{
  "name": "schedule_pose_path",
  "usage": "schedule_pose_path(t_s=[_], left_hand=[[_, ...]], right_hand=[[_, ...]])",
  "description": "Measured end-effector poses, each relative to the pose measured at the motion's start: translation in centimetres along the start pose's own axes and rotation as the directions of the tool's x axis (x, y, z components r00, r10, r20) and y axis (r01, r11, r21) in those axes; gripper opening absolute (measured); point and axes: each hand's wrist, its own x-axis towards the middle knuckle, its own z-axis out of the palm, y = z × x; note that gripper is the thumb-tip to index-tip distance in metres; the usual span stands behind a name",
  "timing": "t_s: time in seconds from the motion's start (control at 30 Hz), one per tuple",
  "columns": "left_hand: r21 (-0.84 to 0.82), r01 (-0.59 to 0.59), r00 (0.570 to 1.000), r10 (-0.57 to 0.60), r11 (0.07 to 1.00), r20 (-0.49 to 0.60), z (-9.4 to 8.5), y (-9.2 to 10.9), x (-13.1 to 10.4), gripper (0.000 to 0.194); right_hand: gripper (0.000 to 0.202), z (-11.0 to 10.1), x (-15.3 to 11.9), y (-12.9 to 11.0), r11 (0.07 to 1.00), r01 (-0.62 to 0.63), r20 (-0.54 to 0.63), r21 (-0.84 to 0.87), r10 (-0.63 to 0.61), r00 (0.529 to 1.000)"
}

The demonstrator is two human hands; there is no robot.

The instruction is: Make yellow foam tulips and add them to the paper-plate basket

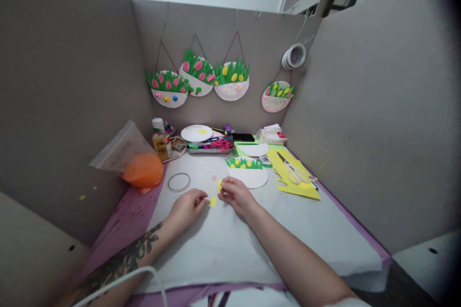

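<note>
My right hand (236,195) pinches a small yellow paper piece (219,184) between thumb and fingertips, over the white table covering. Just below it lies a yellow paper oval (213,201), close to the fingertips of my left hand (189,207). That hand is loosely curled, its thumb a little apart from the fingers, with nothing visible in it. A pink paper dot (214,178) lies slightly farther back. Behind my right hand is a paper-plate basket (248,177) with green paper grass and yellow paper flowers along its upper part.
White-handled scissors (297,172) rest on cut yellow paper (306,192) at right. A metal ring (179,182) lies left. Behind are a craft tray (211,150), a glue bottle (163,147) and a phone (243,137). An orange-filled bag (142,170) stands left. Finished plates hang on the partition (205,110).
</note>
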Motion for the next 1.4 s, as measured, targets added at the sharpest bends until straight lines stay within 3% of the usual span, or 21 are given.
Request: schedule_pose_path(t_s=[0.2,0.43,0.7,0.8,0.93,1.1,1.23,1.4], left_hand=[[0.192,-0.026,0.997,0.011,0.981,0.08,0.4,0.3,-0.3,0.025],[0.235,-0.025,0.995,0.002,0.972,0.098,0.6,0.2,0.0,0.016],[0.008,0.01,0.995,-0.011,1.0,0.099,1.2,-0.3,-0.1,0.012],[-0.179,0.048,0.999,-0.042,0.983,0.034,1.3,-0.6,0.1,0.011],[-0.445,0.072,0.993,-0.104,0.893,-0.049,0.9,-0.4,0.6,0.013],[-0.578,0.201,0.977,-0.205,0.791,0.06,0.1,0.0,0.7,0.021],[-0.566,0.237,0.971,-0.204,0.79,0.121,0.1,-0.1,0.6,0.024],[-0.634,0.295,0.955,-0.219,0.715,0.198,0.5,0.2,0.5,0.021]], right_hand=[[0.023,0.6,-0.2,0.8,0.993,-0.098,0.108,0.064,0.09,0.99],[0.022,1.6,-0.7,1.1,0.987,-0.136,0.18,0.089,0.118,0.977],[0.018,0.4,-0.1,1.2,0.994,-0.036,0.146,0.106,0.02,0.989],[0.019,0.1,0.1,1.1,0.997,0.003,0.119,0.078,-0.013,0.993],[0.02,0.2,-0.1,0.8,0.998,0.054,0.088,0.033,-0.056,0.995],[0.014,0.5,-0.4,0.5,0.993,0.085,0.09,-0.079,-0.078,0.993],[0.007,0.5,-0.5,0.9,0.947,0.134,0.109,-0.291,-0.107,0.988],[0.004,0.9,-0.5,1.7,0.9,0.148,0.097,-0.409,-0.118,0.988]])
